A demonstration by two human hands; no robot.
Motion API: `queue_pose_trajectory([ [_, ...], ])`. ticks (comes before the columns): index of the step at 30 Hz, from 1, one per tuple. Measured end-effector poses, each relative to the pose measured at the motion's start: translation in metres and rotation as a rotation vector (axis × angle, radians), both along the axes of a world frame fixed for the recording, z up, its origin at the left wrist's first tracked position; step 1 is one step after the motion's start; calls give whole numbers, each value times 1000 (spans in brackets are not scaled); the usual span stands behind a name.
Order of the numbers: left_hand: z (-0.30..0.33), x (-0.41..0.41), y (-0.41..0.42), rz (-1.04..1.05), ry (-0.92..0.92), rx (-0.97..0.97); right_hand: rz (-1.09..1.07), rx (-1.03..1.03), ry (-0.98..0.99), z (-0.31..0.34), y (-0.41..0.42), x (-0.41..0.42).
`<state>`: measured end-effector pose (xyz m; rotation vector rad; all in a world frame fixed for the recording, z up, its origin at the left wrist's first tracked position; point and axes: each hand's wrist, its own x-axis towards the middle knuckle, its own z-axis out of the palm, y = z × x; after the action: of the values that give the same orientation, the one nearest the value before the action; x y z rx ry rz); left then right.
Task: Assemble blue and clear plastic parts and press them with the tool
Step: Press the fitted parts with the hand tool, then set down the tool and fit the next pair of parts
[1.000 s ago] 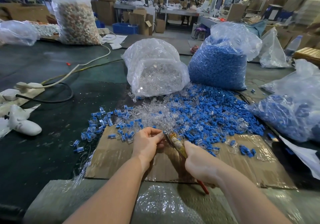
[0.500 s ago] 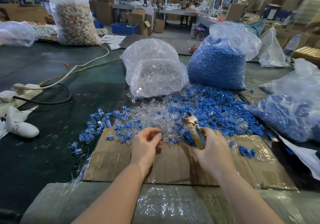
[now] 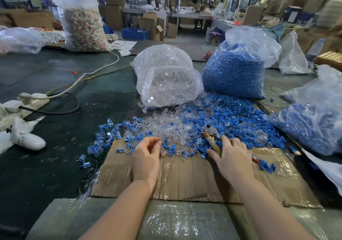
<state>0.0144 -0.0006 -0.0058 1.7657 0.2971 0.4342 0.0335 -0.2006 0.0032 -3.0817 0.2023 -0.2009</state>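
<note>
Both of our hands work at the near edge of the parts heap. Our right hand [image 3: 233, 156] lies over the handle of the tool [image 3: 211, 135], its grip curled loosely round the yellow-wrapped handle, the thumb on the near side and the fingertips reaching into the blue parts [image 3: 231, 117]. The tool's metal head points away from us and rests on the heap, and a red tip of a handle shows beyond the hand on the right. Our left hand [image 3: 147, 156] hovers just beside the clear parts [image 3: 166, 123], its grip curled with thumb and forefinger close together; we cannot tell whether it pinches a part.

The loose parts lie spread on the dark green surface [image 3: 55, 165] and on a flat sheet of cardboard [image 3: 185, 175] under our hands. Clear pieces sit in the middle, blue ones to the right, and a scatter of joined blue-and-clear pieces [image 3: 103, 137] lies to the left.

Behind the heap stands a bag of clear parts [image 3: 166, 76], and just beside it on the right a bag of blue parts [image 3: 235, 69]. Another bag with blue contents [image 3: 314, 123] lies at the far right. On the left, a white cable [image 3: 88, 74] and a black cable [image 3: 55, 112] cross the surface.
</note>
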Motion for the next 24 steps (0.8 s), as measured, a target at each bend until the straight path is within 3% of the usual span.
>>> queue_pose_trajectory([
  [3, -1, 3, 15, 98, 12, 148, 17, -8, -123, 3, 12, -9],
  [8, -3, 2, 31, 206, 53, 459, 261, 176, -340, -1, 43, -24],
  [11, -4, 0, 37, 255, 103, 585, 268, 218, -296, -5, 52, -26],
  [21, -4, 4, 29, 258, 196, 690, 247, 205, -180, -18, 55, -20],
  [24, -3, 3, 17, 223, 133, 698, 228, 211, -187, -19, 57, -19],
])
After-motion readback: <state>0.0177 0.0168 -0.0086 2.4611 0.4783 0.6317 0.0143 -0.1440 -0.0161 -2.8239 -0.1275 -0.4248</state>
